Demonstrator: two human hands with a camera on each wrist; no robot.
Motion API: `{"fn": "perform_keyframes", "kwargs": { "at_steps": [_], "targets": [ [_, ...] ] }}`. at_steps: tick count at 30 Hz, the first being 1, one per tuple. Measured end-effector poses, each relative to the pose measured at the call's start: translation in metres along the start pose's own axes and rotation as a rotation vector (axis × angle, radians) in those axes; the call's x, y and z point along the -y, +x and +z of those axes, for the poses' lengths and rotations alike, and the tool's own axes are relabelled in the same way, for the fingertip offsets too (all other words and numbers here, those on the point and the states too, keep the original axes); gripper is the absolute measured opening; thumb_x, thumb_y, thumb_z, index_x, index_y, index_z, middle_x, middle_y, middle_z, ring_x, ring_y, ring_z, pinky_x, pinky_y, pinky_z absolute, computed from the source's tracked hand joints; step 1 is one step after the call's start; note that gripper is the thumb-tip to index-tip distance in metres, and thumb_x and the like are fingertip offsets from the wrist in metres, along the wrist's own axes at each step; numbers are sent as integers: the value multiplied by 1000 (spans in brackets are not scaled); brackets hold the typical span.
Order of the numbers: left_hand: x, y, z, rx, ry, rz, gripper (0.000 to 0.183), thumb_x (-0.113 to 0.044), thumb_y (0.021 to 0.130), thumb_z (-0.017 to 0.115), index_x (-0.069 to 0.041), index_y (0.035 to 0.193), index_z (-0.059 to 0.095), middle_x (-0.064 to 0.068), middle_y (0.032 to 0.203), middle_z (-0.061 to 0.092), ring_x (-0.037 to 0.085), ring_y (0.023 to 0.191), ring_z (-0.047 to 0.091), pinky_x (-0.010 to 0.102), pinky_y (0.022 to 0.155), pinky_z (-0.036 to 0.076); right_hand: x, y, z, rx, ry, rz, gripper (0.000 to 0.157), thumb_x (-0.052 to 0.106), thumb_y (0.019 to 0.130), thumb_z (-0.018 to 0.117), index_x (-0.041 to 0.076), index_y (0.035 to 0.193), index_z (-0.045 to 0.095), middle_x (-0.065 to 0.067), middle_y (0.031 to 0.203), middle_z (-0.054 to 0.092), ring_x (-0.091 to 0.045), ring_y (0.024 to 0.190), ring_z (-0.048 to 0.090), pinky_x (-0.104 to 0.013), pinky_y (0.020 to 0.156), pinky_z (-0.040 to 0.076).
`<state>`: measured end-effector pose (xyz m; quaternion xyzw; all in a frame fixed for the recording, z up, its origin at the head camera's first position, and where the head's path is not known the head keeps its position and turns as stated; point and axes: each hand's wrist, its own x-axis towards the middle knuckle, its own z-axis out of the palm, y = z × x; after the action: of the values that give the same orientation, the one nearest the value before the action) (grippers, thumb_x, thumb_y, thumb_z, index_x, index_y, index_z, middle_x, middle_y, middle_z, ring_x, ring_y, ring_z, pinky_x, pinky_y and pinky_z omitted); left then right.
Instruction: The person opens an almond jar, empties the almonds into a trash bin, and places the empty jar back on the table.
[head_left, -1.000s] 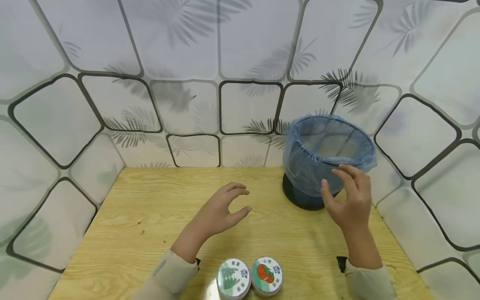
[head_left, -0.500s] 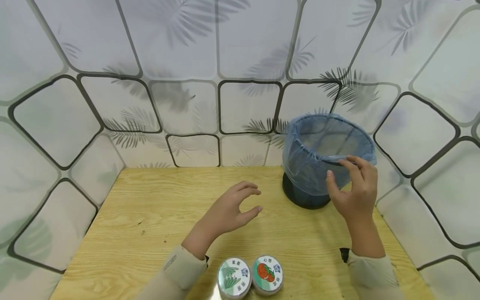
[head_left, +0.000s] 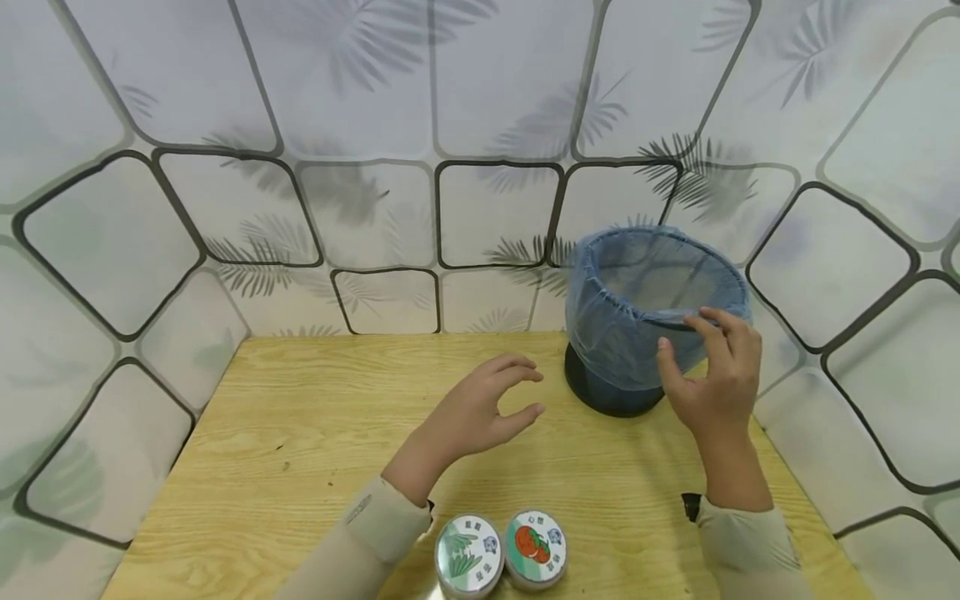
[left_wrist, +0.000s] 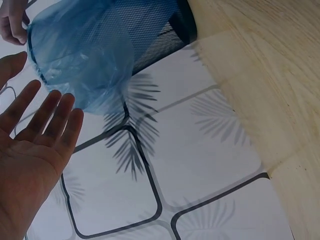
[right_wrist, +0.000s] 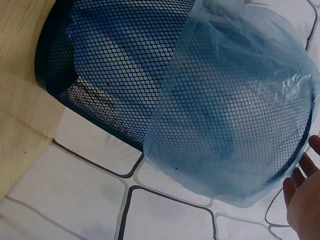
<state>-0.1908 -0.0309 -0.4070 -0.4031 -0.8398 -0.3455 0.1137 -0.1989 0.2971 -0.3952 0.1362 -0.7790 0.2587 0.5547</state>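
Observation:
A black mesh wastebasket [head_left: 611, 396] stands upright at the back right of the table. Its blue plastic bag [head_left: 618, 346] is folded down over the rim. My right hand [head_left: 720, 379] is at the front right of that rim, fingers loosely bent and thumb apart. In the right wrist view its fingertips [right_wrist: 290, 187] come right up to the bag's edge. My left hand [head_left: 476, 412] hovers over the middle of the table, left of the basket, holding nothing. The left wrist view shows its palm [left_wrist: 25, 172] with fingers spread towards the bag.
Two round tubs stand side by side at the near edge: one with a green leaf label [head_left: 469, 557], one with a red tomato-like picture [head_left: 536, 547]. The wooden table [head_left: 315, 433] is bounded by patterned walls [head_left: 495, 217] at the back and both sides.
My left hand has moved right and slightly away from me, towards the wastebasket. My right hand has shifted a little right and up along the rim. The tubs stay where they were.

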Motion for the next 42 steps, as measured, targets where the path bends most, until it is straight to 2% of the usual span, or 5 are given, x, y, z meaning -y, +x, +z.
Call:
{"fn": "perform_keyframes", "kwargs": {
  "at_steps": [7,15,20,33,42],
  "targets": [
    [-3,16,4,6,-18,14,38,-30,101,75,-12,135,70,4,142,65,21,133,63,37,113,53,-4,-5,2,32,-11,23,45,28,90,75,-7,119,74,-35,125,64,-58,112,54,-68,98,38],
    [0,25,4,-106,35,45,38,-31,97,80,-11,129,74,7,134,70,27,126,64,48,112,50,-8,-7,9,49,-20,19,45,28,92,74,-6,120,73,-35,126,63,-57,112,52,-68,99,38],
    [0,36,6,-127,19,47,41,-31,98,80,-11,132,72,6,135,69,25,127,64,45,113,50,-7,-3,9,40,-32,23,48,29,91,74,-6,123,72,-34,128,63,-57,114,51,-68,100,36],
    [-11,69,6,-148,39,56,49,-36,99,78,-14,141,67,11,153,55,29,136,56,53,116,45,-10,3,9,15,-20,53,53,35,89,75,-6,122,72,-32,130,62,-56,120,51,-69,107,34],
    [-14,95,9,-191,35,91,57,-42,101,74,-9,146,63,17,153,56,30,137,60,46,113,52,-16,5,7,55,-14,45,64,45,97,69,-6,135,63,-33,138,58,-55,127,50,-70,108,34]
  ]
}}
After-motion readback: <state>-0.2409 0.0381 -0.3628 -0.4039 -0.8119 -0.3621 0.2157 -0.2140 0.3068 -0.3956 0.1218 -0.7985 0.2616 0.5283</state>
